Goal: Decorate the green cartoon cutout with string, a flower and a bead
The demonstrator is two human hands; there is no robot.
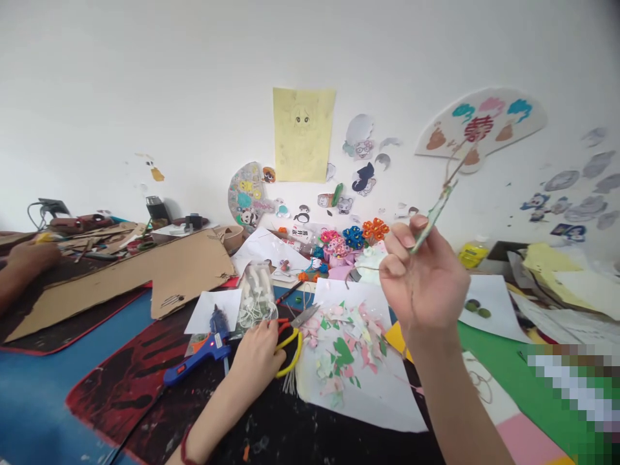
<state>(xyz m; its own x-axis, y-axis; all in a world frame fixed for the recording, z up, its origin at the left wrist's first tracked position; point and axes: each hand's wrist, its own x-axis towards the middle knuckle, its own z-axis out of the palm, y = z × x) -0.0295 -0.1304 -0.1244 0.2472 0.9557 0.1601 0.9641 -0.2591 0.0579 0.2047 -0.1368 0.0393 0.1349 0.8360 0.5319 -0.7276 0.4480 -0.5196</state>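
Note:
My left hand (256, 354) is low over the table, its fingers closed at the handles of a pair of scissors (296, 349) with yellow and orange grips. The blades point away to the right, toward a white sheet (382, 407) strewn with green and pink paper scraps (343, 352). Raised before the wall, my right hand (426, 278) pinches a thin green-and-white strip (434, 216) between thumb and fingers. Brown twine trails from its upper end and down past the palm. A blue glue gun (206, 355) lies left of my left hand.
Crocheted flowers (352, 239) stand at the wall behind the sheet. Cut cardboard (188, 268) covers the left back. Another person's hand (36, 258) is at the far left. Green paper (504, 361), stacked papers (576, 284) and a yellow bottle (473, 252) occupy the right.

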